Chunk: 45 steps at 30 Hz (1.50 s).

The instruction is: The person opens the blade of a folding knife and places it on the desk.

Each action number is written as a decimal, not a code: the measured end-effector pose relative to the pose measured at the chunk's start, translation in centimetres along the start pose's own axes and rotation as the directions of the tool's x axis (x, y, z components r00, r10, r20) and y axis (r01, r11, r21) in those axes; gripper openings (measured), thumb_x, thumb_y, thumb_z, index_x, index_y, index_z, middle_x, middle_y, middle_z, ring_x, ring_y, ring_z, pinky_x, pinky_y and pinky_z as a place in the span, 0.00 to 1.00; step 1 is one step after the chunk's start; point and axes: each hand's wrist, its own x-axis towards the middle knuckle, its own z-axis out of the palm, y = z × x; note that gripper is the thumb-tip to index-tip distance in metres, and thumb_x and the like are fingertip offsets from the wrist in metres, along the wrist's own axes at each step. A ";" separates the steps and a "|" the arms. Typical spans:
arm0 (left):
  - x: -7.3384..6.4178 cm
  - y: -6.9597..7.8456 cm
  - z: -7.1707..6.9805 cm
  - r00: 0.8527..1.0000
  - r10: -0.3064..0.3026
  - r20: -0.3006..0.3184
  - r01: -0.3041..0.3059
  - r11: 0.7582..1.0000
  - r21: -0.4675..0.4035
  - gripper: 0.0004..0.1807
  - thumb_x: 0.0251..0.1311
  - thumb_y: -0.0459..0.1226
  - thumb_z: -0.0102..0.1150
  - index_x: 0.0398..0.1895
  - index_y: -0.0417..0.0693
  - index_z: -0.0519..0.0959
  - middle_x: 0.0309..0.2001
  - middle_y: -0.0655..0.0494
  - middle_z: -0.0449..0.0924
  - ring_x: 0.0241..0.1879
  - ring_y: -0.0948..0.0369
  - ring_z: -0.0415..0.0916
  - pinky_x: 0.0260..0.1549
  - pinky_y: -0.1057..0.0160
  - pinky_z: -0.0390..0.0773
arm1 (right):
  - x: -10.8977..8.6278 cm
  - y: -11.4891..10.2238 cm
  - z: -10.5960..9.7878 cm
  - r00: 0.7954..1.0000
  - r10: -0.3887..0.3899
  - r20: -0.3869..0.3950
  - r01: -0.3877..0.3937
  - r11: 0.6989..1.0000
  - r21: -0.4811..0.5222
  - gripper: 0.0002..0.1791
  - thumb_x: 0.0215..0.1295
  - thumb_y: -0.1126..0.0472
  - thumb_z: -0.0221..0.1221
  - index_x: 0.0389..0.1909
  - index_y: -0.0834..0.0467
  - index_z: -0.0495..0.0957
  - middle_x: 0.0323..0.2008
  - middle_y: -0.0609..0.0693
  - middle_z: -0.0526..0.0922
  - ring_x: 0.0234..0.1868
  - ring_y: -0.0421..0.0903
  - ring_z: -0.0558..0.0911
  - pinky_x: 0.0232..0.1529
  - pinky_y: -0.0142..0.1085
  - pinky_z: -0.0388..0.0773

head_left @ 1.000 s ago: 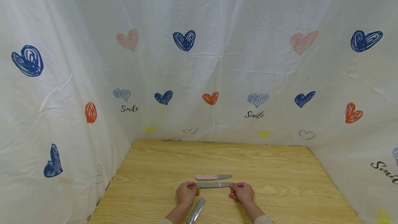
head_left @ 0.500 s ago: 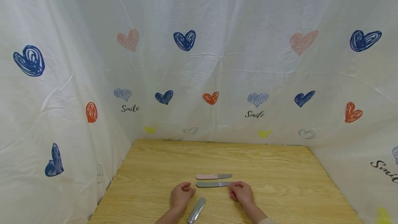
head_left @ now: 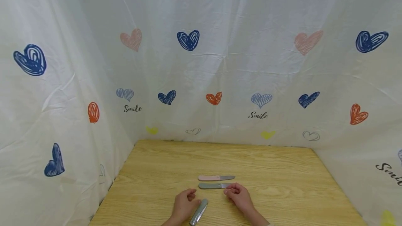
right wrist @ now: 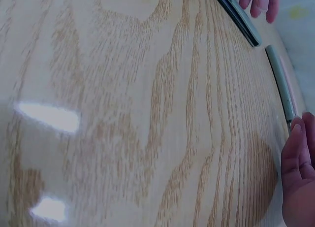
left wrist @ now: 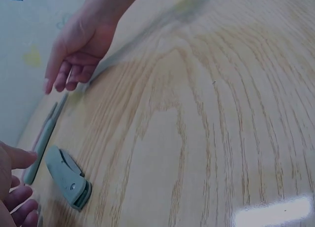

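Note:
Two folding knives lie unfolded side by side on the wooden table, blades pointing right: a pink-handled knife [head_left: 208, 178] at the back and a green-handled knife [head_left: 210, 186] just in front. Nearer the person is a third, folded green knife [head_left: 199, 212], lying at a slant; its blade is tucked into the handle [left wrist: 66, 175]. My left hand [head_left: 183, 203] is beside the folded knife, fingers loosely bent around nothing. With relaxed fingers, my right hand [head_left: 240, 198] hovers by the blade end of the unfolded green knife, covering the blade tip in the head view.
The wooden table [head_left: 282, 173] has light grain and reaches back to a white curtain [head_left: 220, 69] printed with hearts and "Smile". The curtain also hangs along the left and right sides. Bright light reflections show on the tabletop in both wrist views.
My left hand has let go of the unfolded green knife's handle and come back toward the folded knife. My right hand has released the blade tip and shifted slightly left and nearer.

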 end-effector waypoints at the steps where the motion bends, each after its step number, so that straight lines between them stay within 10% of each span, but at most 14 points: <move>1: -0.1 0.0 -0.1 1.000 0.002 0.005 -0.002 1.000 0.003 0.23 0.45 0.36 0.73 0.47 0.38 0.81 0.36 0.54 0.81 0.35 0.62 0.74 0.31 0.71 0.74 | -0.1 0.0 0.1 1.000 -0.003 0.021 0.003 1.000 0.006 0.16 0.56 0.65 0.66 0.41 0.72 0.77 0.22 0.43 0.77 0.22 0.34 0.74 0.24 0.25 0.73; 17: -0.9 -0.6 -0.6 0.998 0.032 0.053 -0.033 0.999 0.017 0.27 0.44 0.38 0.74 0.50 0.37 0.79 0.35 0.54 0.80 0.30 0.67 0.72 0.27 0.73 0.73 | -1.0 0.5 1.7 0.968 -0.035 0.249 0.018 0.997 0.070 0.26 0.58 0.67 0.65 0.54 0.76 0.70 0.37 0.50 0.81 0.32 0.35 0.81 0.31 0.28 0.80; 25: -2.1 -1.5 -1.1 0.988 -0.066 0.137 0.071 0.997 -0.029 0.29 0.47 0.37 0.74 0.53 0.35 0.77 0.36 0.56 0.79 0.31 0.64 0.72 0.26 0.72 0.72 | -1.0 0.3 2.9 0.941 -0.072 0.331 0.068 0.997 0.024 0.24 0.58 0.66 0.66 0.53 0.73 0.73 0.43 0.61 0.81 0.34 0.36 0.81 0.30 0.28 0.80; 31: -3.0 -1.8 -1.1 0.987 0.000 0.158 0.012 0.997 -0.072 0.27 0.46 0.34 0.72 0.51 0.32 0.78 0.35 0.56 0.81 0.29 0.71 0.71 0.26 0.74 0.73 | -1.0 0.3 3.3 0.918 -0.116 0.379 0.140 0.990 -0.035 0.22 0.56 0.68 0.65 0.52 0.71 0.75 0.44 0.65 0.81 0.30 0.34 0.78 0.28 0.24 0.75; 45: -3.3 -1.8 -0.8 0.981 0.054 0.188 -0.031 0.992 -0.124 0.20 0.47 0.30 0.70 0.45 0.34 0.81 0.34 0.54 0.84 0.28 0.74 0.71 0.25 0.74 0.70 | -1.5 0.4 3.5 0.879 -0.185 0.439 0.289 0.940 -0.181 0.17 0.51 0.66 0.69 0.43 0.64 0.80 0.30 0.48 0.78 0.26 0.29 0.72 0.26 0.22 0.70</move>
